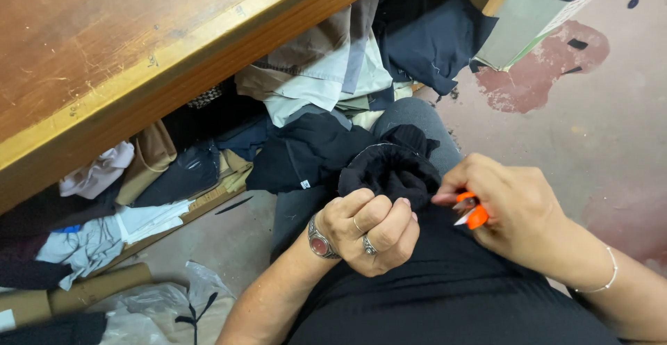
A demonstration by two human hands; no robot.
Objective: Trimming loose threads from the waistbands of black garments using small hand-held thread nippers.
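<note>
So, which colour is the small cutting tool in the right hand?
Orange, with a pale metal tip. The small cutting tool shows in the head view, held in the right hand.

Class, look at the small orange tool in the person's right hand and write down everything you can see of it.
The orange tool is small, with a bright orange plastic-looking body and pale metal blades that suggest thread snips. Most of it is hidden inside the right hand, which grips it between thumb and fingers. Its tip points left toward the bunched black fabric that the left hand clutches over the lap. Whether the blades touch the fabric cannot be told.
</note>
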